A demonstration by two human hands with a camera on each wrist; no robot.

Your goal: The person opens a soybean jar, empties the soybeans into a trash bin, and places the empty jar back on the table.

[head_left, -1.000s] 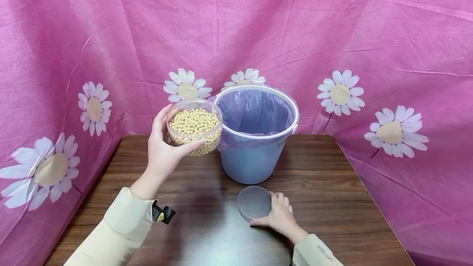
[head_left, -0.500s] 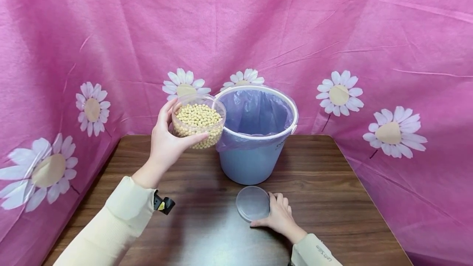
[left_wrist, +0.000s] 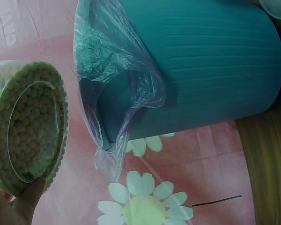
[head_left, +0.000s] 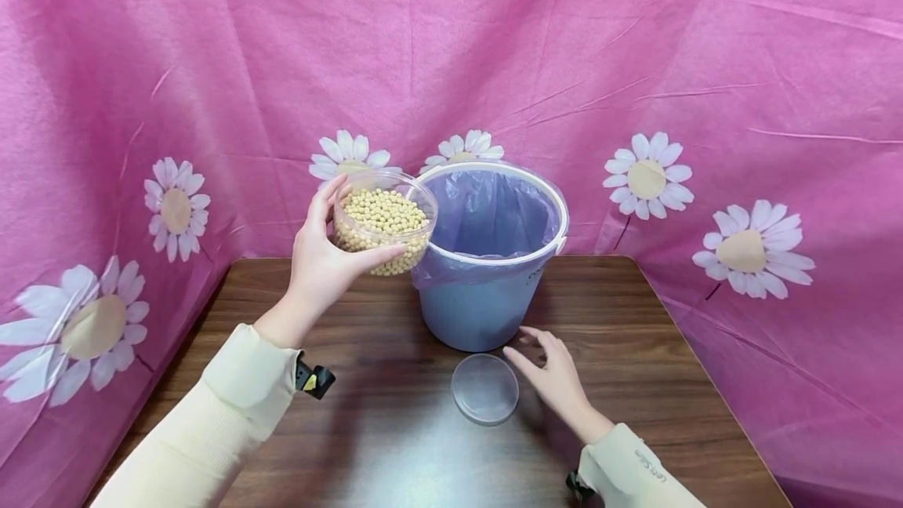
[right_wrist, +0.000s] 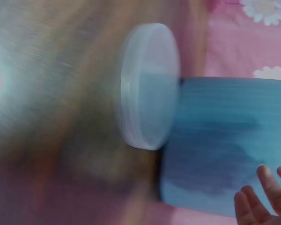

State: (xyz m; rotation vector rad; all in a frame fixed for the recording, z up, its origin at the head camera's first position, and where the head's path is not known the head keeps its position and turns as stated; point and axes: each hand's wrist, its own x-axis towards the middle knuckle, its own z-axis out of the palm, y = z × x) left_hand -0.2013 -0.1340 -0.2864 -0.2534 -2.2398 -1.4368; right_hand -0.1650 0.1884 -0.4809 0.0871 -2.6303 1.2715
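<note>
We see the left hand (head_left: 320, 257) gripping a clear round plastic tub (head_left: 384, 179), thumb along the near wall and fingers curled round the far side. The tub is raised clear of the wood-grain table (head_left: 635, 414), its uncovered mouth facing up, and many pale yellow soybeans (head_left: 384, 212) lie inside it. It hangs just left of the rim of a blue bucket (head_left: 473, 308); in the left wrist view we make out a gap between the two.

The bucket stands upright close to the table's far edge, well in from both side edges. A thin purple bag (head_left: 487, 210) lines it and folds down over the outside below a white rim ring (head_left: 494, 260).

Nearer to us, a clear round lid (head_left: 484, 389) lies flat on the table just in front of the bucket's base; we cannot tell whether they touch. The right hand (head_left: 553, 375) is just beside the lid, toward the table's right edge, with nothing in it: its thumb and fingers are loosely parted.

Both arms wear cream sleeves (head_left: 233, 398), with a black strap (head_left: 315, 381) at the left wrist. Behind the far edge we see a pink cloth (head_left: 451, 38) printed with white daisies (head_left: 646, 179).
</note>
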